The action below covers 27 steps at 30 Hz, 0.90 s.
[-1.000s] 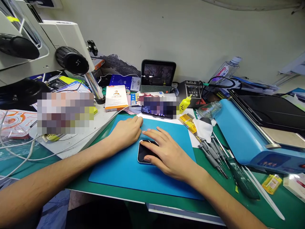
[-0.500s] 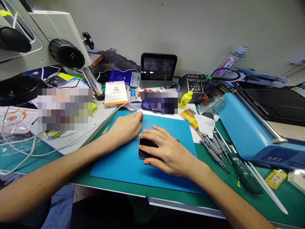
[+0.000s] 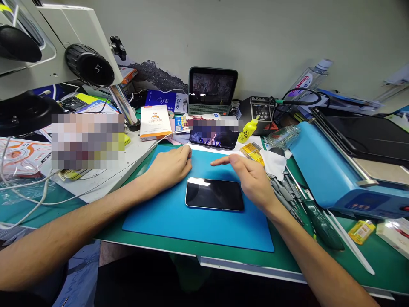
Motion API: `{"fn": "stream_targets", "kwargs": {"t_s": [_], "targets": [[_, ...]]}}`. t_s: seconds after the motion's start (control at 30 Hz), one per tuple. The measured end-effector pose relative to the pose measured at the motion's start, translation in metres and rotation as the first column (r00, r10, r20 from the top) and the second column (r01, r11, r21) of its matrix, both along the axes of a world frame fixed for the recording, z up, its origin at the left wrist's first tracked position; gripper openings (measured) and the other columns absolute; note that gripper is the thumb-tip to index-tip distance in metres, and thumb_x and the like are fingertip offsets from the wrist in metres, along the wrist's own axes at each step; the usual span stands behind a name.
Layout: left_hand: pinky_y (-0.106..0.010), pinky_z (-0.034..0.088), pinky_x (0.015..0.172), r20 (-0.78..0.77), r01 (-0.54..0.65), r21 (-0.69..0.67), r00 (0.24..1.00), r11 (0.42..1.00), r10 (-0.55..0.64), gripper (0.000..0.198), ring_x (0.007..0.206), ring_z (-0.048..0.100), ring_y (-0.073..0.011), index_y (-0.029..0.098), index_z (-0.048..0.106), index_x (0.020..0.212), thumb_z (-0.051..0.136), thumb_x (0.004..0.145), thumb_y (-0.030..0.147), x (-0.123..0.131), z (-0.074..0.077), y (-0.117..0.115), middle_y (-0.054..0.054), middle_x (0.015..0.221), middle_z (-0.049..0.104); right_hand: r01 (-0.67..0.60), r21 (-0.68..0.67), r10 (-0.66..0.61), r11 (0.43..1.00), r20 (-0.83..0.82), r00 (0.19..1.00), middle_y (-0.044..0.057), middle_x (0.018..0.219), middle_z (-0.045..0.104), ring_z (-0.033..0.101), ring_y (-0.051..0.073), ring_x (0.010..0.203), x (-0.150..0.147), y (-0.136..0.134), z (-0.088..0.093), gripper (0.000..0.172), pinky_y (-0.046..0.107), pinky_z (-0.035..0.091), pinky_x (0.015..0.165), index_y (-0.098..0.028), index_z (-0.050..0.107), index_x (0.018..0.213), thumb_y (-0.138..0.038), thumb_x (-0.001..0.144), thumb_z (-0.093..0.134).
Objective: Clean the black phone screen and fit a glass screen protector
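Note:
A smartphone with a dark screen lies face up on the blue mat. My left hand rests closed on the mat, left of and beyond the phone; the inside of its fist is hidden. Past the phone's right end is my right hand, its index finger stretched out to the left over the mat and the others curled. Nothing shows in that hand, and the phone's top is uncovered. Behind the mat, a second phone with a lit picture lies on papers.
A microscope overhangs the left side. At right lie screwdrivers, a green-handled tool and a white stick beside a blue machine. A yellow bottle and a small display stand at the back.
My right hand has come off the phone and moved right and away from me, its fingers changing from spread to a pointing shape. My left hand stays put.

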<state>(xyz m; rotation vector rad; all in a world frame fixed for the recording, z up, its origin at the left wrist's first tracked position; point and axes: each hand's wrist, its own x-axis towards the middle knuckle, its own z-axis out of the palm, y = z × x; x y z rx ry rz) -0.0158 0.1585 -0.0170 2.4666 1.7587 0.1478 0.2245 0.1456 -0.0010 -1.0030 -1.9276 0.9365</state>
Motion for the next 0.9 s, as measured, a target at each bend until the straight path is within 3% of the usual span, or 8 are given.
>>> {"fn": "stream_targets", "kwargs": {"t_s": [0.1, 0.23, 0.37, 0.47, 0.67, 0.9], "targets": [[-0.035, 0.046, 0.067, 0.017, 0.014, 0.022, 1.000, 1.000, -0.014, 0.020, 0.092, 0.071, -0.0273, 0.019, 0.052, 0.112, 0.040, 0.105, 0.033, -0.002, -0.001, 0.001, -0.008, 0.106, 0.073, 0.031, -0.120, -0.038, 0.992, -0.059, 0.998, 0.005, 0.099, 0.082, 0.076, 0.023, 0.098, 0.001, 0.003, -0.003, 0.040, 0.039, 0.057, 0.092, -0.022, 0.072, 0.107, -0.051, 0.109, 0.044], [-0.033, 0.043, 0.066, 0.063, 0.104, 0.037, 0.992, 0.994, -0.106, 0.022, 0.091, 0.069, -0.0235, 0.021, 0.056, 0.099, 0.043, 0.105, 0.038, -0.004, -0.003, 0.003, -0.005, 0.100, 0.072, -0.035, -0.177, 0.030, 0.984, -0.030, 0.999, 0.005, 0.092, 0.083, 0.077, 0.022, 0.098, 0.003, 0.007, -0.002, 0.042, 0.042, 0.051, 0.105, -0.022, 0.071, 0.101, -0.054, 0.108, 0.044], [-0.032, 0.038, 0.063, 0.042, 0.214, 0.064, 0.975, 0.975, -0.217, 0.031, 0.091, 0.068, -0.0220, 0.021, 0.056, 0.086, 0.042, 0.106, 0.039, -0.004, -0.006, 0.004, -0.005, 0.095, 0.070, -0.021, -0.225, 0.000, 0.974, -0.095, 0.995, 0.007, 0.087, 0.082, 0.077, 0.021, 0.088, 0.010, 0.017, -0.003, 0.049, 0.037, 0.058, 0.088, -0.021, 0.067, 0.092, -0.059, 0.107, 0.041], [-0.033, 0.035, 0.062, 0.020, 0.244, 0.091, 0.969, 0.966, -0.246, 0.033, 0.087, 0.067, -0.0221, 0.021, 0.055, 0.083, 0.041, 0.107, 0.039, -0.004, -0.008, 0.004, -0.005, 0.090, 0.069, -0.040, -0.239, 0.017, 0.970, -0.098, 0.995, 0.006, 0.086, 0.082, 0.077, 0.021, 0.083, 0.012, 0.020, -0.006, 0.044, 0.037, 0.058, 0.081, -0.021, 0.064, 0.093, -0.058, 0.107, 0.043], [-0.034, 0.033, 0.062, -0.010, 0.297, 0.117, 0.955, 0.948, -0.298, 0.040, 0.088, 0.065, -0.0224, 0.021, 0.055, 0.080, 0.037, 0.109, 0.040, -0.003, -0.011, 0.005, -0.006, 0.085, 0.068, -0.129, -0.197, 0.123, 0.972, -0.042, 0.992, 0.005, 0.095, 0.084, 0.074, 0.022, 0.104, 0.005, 0.012, -0.007, 0.037, 0.041, 0.047, 0.107, -0.021, 0.069, 0.101, -0.051, 0.107, 0.048], [-0.034, 0.034, 0.061, -0.036, 0.333, 0.113, 0.943, 0.936, -0.331, 0.037, 0.085, 0.063, -0.0221, 0.020, 0.059, 0.081, 0.041, 0.107, 0.039, -0.004, -0.012, 0.005, -0.006, 0.086, 0.068, -0.234, -0.212, 0.245, 0.949, 0.025, 0.969, 0.003, 0.102, 0.084, 0.071, 0.021, 0.112, 0.003, 0.007, -0.009, 0.039, 0.038, 0.044, 0.107, -0.021, 0.070, 0.113, -0.048, 0.110, 0.042]]}}
